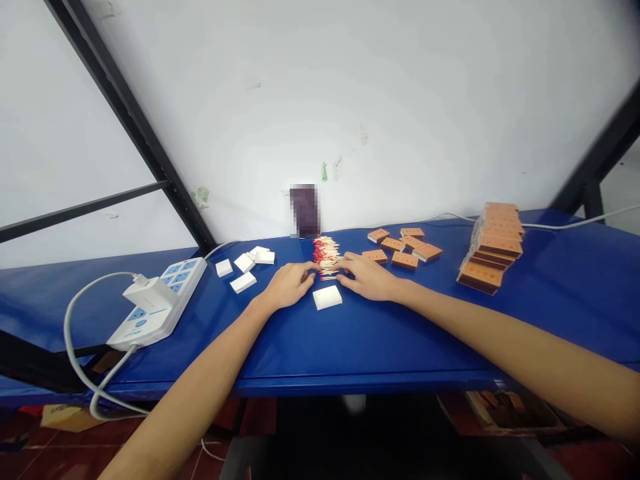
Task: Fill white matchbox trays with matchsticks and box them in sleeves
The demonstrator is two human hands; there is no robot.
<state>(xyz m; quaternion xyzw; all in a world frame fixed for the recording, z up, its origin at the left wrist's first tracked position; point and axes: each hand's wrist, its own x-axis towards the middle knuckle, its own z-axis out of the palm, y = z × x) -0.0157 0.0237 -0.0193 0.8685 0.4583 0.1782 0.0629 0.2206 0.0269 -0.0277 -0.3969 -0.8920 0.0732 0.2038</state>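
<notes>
A pile of red-tipped matches (326,255) lies on the blue table (350,347) near the wall. My left hand (289,284) rests beside the pile's left edge, fingers curled with the tips touching the matches. My right hand (369,276) lies at the pile's right edge, fingers extended onto the matches. A white inner matchbox tray (327,297) sits just in front of the pile, between my two hands. Whether either hand pinches any matches cannot be made out.
Several white trays (245,267) lie left of the pile. Orange matchbox sleeves (403,247) are scattered to the right, with a tall stack (493,247) further right. A white power strip (160,300) with plug and cable sits at left. A dark phone (305,211) leans on the wall.
</notes>
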